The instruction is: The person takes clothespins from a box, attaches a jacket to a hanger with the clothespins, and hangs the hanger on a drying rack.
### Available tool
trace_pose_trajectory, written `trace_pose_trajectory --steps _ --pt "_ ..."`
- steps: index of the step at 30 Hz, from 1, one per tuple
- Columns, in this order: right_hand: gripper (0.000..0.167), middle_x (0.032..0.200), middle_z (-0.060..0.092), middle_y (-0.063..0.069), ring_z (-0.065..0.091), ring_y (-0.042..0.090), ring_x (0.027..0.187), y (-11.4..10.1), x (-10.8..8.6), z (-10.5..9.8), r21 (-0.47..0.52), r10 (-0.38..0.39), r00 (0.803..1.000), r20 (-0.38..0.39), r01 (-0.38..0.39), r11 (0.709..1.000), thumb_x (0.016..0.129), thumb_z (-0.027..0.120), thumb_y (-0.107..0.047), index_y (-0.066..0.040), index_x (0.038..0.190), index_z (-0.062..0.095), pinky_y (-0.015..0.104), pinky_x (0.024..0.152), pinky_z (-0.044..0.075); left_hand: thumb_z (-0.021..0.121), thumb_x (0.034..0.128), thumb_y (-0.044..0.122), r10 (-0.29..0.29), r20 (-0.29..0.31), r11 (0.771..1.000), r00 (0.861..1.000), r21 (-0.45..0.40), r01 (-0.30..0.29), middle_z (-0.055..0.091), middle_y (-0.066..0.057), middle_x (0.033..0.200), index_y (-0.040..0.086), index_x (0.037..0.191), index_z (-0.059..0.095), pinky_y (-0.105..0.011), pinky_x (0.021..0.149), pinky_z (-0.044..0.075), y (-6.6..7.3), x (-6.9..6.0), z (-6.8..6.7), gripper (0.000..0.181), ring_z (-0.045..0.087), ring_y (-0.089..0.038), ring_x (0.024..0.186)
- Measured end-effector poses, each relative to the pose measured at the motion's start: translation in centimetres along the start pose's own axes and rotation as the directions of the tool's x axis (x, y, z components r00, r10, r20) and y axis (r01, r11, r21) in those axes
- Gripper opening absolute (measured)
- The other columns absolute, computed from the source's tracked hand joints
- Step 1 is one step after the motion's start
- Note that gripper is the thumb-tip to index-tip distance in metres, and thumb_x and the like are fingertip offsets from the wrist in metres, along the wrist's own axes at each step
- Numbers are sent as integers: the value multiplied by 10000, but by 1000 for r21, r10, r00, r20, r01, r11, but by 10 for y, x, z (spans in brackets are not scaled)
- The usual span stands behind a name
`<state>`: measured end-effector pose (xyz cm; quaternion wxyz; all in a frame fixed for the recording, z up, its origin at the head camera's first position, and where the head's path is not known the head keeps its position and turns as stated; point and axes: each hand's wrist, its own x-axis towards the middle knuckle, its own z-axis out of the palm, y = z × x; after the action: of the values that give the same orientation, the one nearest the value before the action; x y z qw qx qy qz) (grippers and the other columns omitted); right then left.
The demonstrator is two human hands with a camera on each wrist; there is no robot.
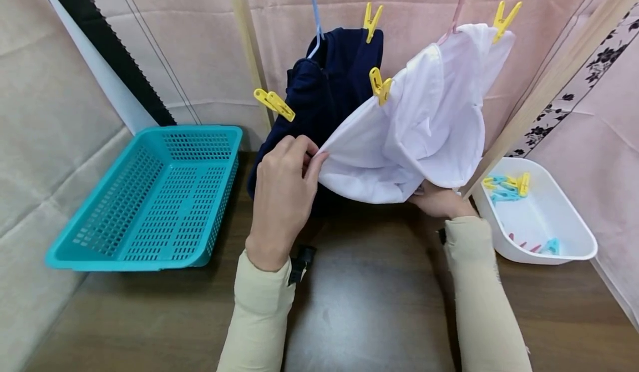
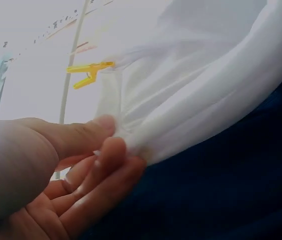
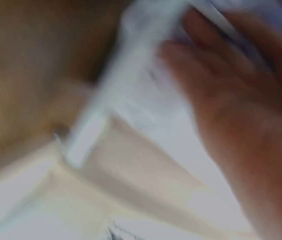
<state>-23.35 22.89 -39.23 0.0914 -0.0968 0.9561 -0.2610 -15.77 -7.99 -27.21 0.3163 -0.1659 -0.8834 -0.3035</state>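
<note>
A white garment hangs from a pink hanger, held by yellow clothespins. My left hand pinches its lower left edge between thumb and fingers; the left wrist view shows this white cloth close up. The right hand reaches under the garment's lower right part, its fingers mostly hidden there. In the blurred right wrist view, the right hand is against white cloth, its grip unclear. Behind hangs a navy garment on a blue hanger, with yellow clothespins on it.
A turquoise basket stands at left on the brown table. At right is a white tub with yellow, blue and pink clothespins. A wooden post slants beside the white garment, before the pink cloth backdrop.
</note>
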Motion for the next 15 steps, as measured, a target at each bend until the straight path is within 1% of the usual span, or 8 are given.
trace_pose_trajectory --steps 2,4,6,8,10,12,13,15 --pt "602 1511 452 202 473 423 1338 -4 -15 -14 -43 9 997 81 -5 999 1022 558 -433 -100 1503 414 590 1106 381 712 967 176 -9 3 1000 1000 5 9 642 -89 840 33 966 706 -331 646 516 0 0 -1 143 629 -206 724" --pt "558 1421 573 181 563 411 1255 -9 -29 -25 -103 0 993 120 13 995 1018 557 -489 -121 1437 543 584 1048 441 705 971 161 -16 8 1000 1000 11 16 656 -93 861 33 980 708 -343 656 525 1 1 -2 129 645 -212 746" --pt "470 1280 680 157 629 347 1153 -16 -39 -33 -111 -19 993 116 32 993 1022 568 -467 -105 1303 672 544 990 480 703 971 154 -19 11 1000 1000 13 19 662 -93 866 34 982 708 -349 658 530 2 1 -3 120 651 -213 750" --pt "453 1220 714 146 655 332 1110 -23 -46 -37 -116 -51 996 73 60 991 1020 591 -427 -72 1283 690 532 965 495 699 974 153 -23 19 1000 1000 17 23 664 -91 863 36 980 708 -350 654 528 3 1 -3 117 649 -211 744" --pt "489 1256 694 179 648 364 1135 -32 -49 -36 -135 -61 997 48 67 989 1025 587 -412 -35 1330 645 552 981 487 699 975 160 -24 24 1000 999 19 23 664 -87 857 38 976 707 -352 653 527 4 1 -2 122 648 -209 738" --pt "538 1352 639 206 601 406 1229 -40 -45 -29 -156 -72 996 51 79 985 1030 571 -415 -31 1406 576 582 1036 451 696 978 169 -24 26 999 999 24 23 661 -82 849 42 971 706 -357 658 526 4 0 -2 127 647 -208 735" --pt "573 1432 579 224 548 426 1310 -43 -42 -23 -148 -89 994 67 98 984 1035 562 -406 -23 1459 520 595 1087 415 694 979 171 -24 26 999 999 23 23 660 -81 845 43 968 706 -361 661 525 4 0 -2 129 647 -208 734" --pt "674 1575 401 268 392 466 1444 -45 -31 -9 -124 -108 986 126 124 985 1054 521 -416 11 1552 366 617 1164 323 695 979 178 -25 33 1000 999 18 25 659 -76 844 45 963 703 -363 667 530 4 -1 -1 134 653 -209 737"
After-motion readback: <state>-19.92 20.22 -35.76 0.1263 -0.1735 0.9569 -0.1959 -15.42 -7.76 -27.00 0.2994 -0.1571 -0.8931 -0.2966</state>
